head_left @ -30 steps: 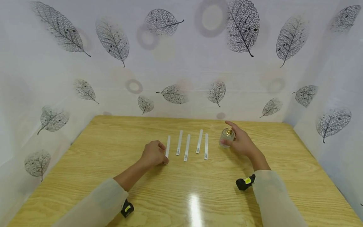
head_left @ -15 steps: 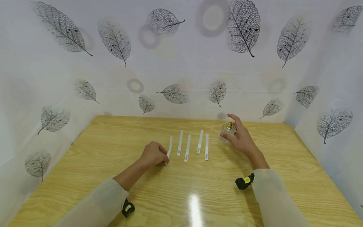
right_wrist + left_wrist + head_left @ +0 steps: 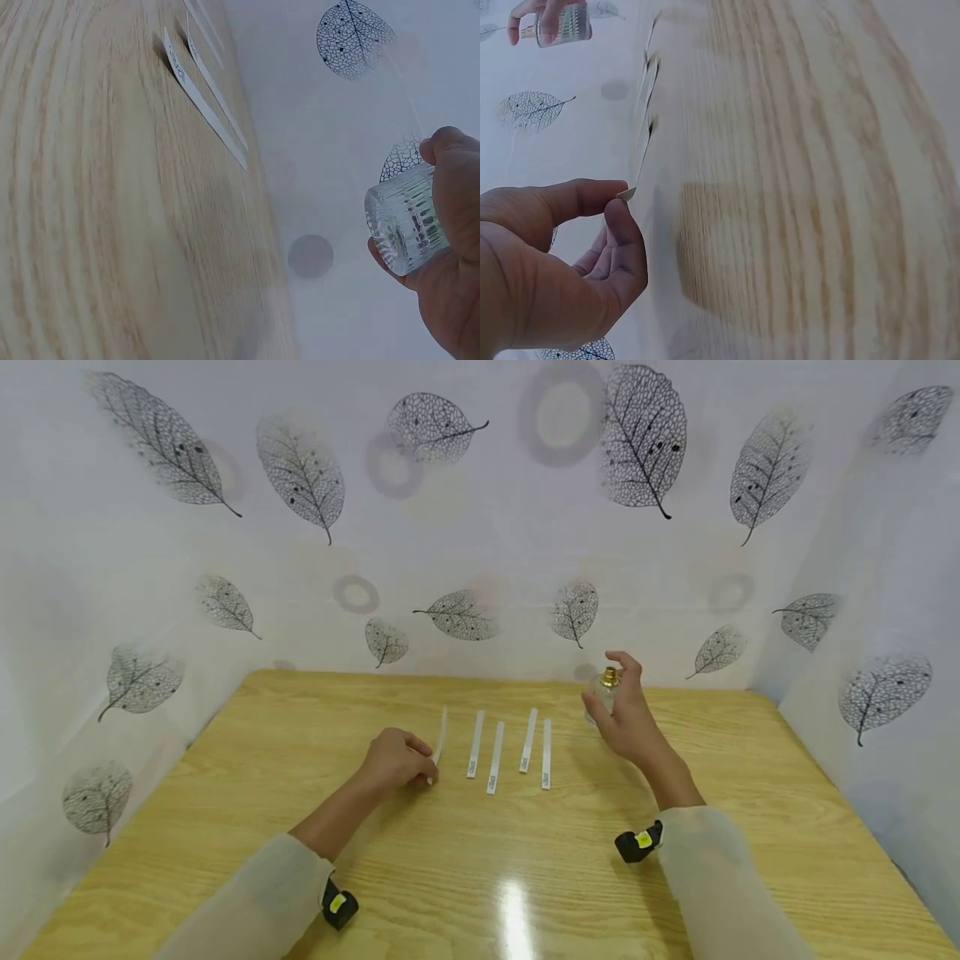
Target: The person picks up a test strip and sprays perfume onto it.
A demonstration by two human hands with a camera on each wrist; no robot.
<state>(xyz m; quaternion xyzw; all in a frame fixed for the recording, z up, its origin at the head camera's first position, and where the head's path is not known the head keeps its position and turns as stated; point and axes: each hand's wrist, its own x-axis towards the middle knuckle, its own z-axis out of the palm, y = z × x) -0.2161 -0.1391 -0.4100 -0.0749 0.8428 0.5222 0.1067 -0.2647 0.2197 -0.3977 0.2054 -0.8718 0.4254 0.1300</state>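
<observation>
In the head view my left hand (image 3: 393,762) pinches a white perfume test strip (image 3: 441,735) near its lower end, and the strip rises slightly bowed from the fingertips. The left wrist view shows the strip's end (image 3: 628,193) between thumb and finger. My right hand (image 3: 630,720) grips a clear glass perfume bottle (image 3: 602,691) with a gold spray neck, its index finger bent over the top. Ribbed sides and a thick base of the bottle (image 3: 405,221) show in the right wrist view, held up off the table. Fingers hide part of it.
Several more white test strips (image 3: 496,758) with small dark print lie side by side on the wood-grain table (image 3: 465,860) between the hands. A leaf-patterned white cloth (image 3: 480,535) stands behind and at both sides. Each wrist carries a small black camera (image 3: 637,843).
My right hand has lifted the perfume bottle up and its index finger has bent over the top. My left hand has shifted slightly left, and its strip's upper end has come up.
</observation>
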